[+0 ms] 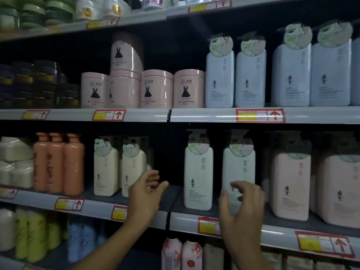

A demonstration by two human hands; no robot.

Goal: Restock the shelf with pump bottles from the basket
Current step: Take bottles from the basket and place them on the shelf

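Note:
A white pump bottle [238, 168] stands upright at the front of the lower middle shelf [272, 228], beside a matching white bottle [198, 172]. My right hand [242, 209] is in front of its lower part, the thumb at its left edge and the fingers loosely curled against its face; the hand is blurred. My left hand [145, 191] hovers with relaxed, spread fingers and holds nothing. It is in the dark gap between the two white bottles and two cream pump bottles [120, 168]. No basket is in view.
Pink pump bottles [290, 184] fill the shelf to the right and orange bottles [58, 164] the left. The shelf above carries pale blue pump bottles [251, 78] and pink tubs [157, 88]. Floral bottles [181, 254] stand below. Red price tags line the shelf edges.

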